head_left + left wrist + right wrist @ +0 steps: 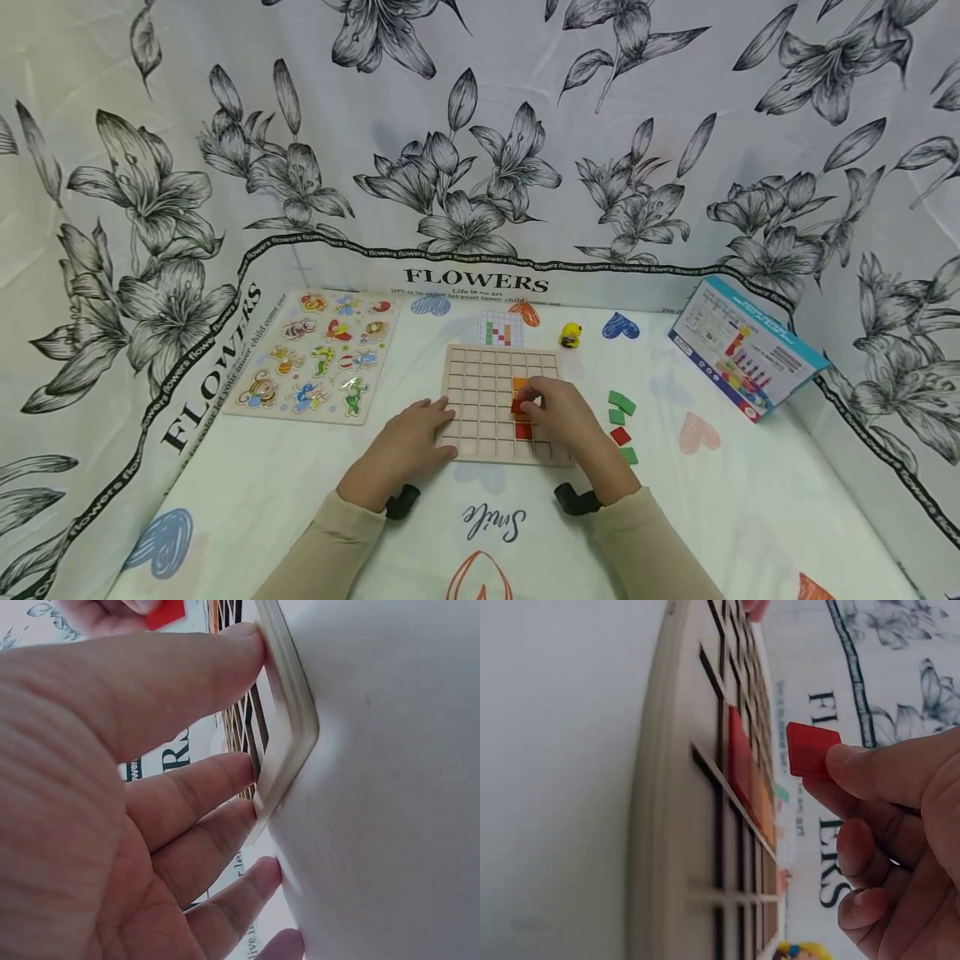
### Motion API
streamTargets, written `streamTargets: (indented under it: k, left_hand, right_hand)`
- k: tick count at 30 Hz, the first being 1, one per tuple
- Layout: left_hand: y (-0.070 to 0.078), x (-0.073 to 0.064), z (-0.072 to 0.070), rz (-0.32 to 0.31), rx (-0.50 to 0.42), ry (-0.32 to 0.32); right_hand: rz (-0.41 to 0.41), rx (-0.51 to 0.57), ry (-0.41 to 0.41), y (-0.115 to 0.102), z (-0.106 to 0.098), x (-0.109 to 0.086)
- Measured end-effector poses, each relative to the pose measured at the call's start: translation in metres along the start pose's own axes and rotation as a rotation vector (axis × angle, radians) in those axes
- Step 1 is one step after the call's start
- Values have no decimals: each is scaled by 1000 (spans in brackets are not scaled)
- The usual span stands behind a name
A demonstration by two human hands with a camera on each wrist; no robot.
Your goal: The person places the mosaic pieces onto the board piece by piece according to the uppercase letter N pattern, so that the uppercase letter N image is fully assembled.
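A wooden grid board (480, 400) lies in the middle of the table. My left hand (408, 442) rests at its left side, the thumb and fingertips touching the frame near a corner, as the left wrist view shows. Between thumb and forefinger, my right hand (564, 410) pinches a red square tile (810, 748) above the board. Under that hand, a red tile (523, 431) and an orange tile (520, 384) sit in one column of the grid. The right hand covers part of this column in the head view.
Green tiles (621, 402) and a red tile (620, 436) lie right of the board. Behind it are a pattern card (500, 329) and a yellow toy figure (570, 335). An insect puzzle board (307, 358) is at left, a blue-edged box (742, 346) at right.
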State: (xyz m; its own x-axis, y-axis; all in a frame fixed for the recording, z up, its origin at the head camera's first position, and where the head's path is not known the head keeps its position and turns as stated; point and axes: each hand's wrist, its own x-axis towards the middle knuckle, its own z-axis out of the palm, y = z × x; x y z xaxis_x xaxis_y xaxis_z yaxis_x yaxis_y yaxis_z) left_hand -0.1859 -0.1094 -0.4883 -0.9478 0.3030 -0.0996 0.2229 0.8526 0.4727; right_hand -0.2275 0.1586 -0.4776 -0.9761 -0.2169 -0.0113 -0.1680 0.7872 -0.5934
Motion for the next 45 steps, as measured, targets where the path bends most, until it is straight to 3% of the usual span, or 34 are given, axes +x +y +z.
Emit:
streamTargets:
  k: [8, 15, 23, 37, 45]
  left_hand:
    - [-1, 3, 2, 2, 1, -10]
    - [-3, 2, 2, -2, 2, -4]
    - [-2, -1, 1, -15, -9, -7]
    - [-1, 0, 2, -20, -17, -1]
    - [0, -1, 2, -25, -14, 1]
  right_hand:
    - [-41, -12, -41, -2, 20, 16]
    - [-6, -11, -74, -6, 22, 19]
    - [-37, -16, -106, -5, 24, 18]
    - [-98, -111, -85, -2, 27, 17]
    - [-71, 10, -18, 5, 8, 13]
